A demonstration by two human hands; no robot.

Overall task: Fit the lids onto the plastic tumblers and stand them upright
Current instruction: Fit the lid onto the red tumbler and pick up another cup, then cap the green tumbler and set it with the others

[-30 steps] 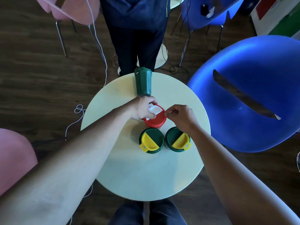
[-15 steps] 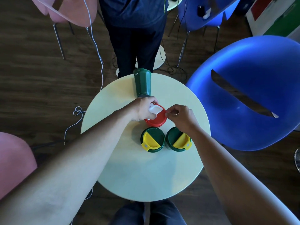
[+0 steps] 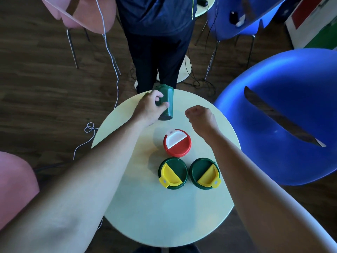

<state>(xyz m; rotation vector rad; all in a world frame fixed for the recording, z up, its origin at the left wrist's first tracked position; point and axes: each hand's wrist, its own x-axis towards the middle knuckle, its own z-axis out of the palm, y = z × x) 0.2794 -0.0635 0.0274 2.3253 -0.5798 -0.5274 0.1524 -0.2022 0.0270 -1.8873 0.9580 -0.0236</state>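
Three lidded tumblers stand upright near the middle of the round table (image 3: 164,225): a red tumbler with a red and white lid (image 3: 177,143), and in front of it a left green tumbler with a yellow flap (image 3: 172,173) and a right green tumbler with a yellow flap (image 3: 204,173). A fourth dark green tumbler (image 3: 167,101) lies on its side at the far edge, its open mouth toward me. My left hand (image 3: 150,108) grips its side. My right hand (image 3: 199,117) hovers to its right, fingers curled, holding nothing.
Another person in dark clothes (image 3: 156,33) stands just beyond the table. A large blue chair (image 3: 291,115) crowds the right side. Pink chairs are at far left (image 3: 87,13) and near left (image 3: 14,189). A white cable (image 3: 113,57) hangs to the floor.
Both hands have let go of the red tumbler's lid. My left hand moved away from me to the lying green tumbler and took hold of it. My right hand lifted away.
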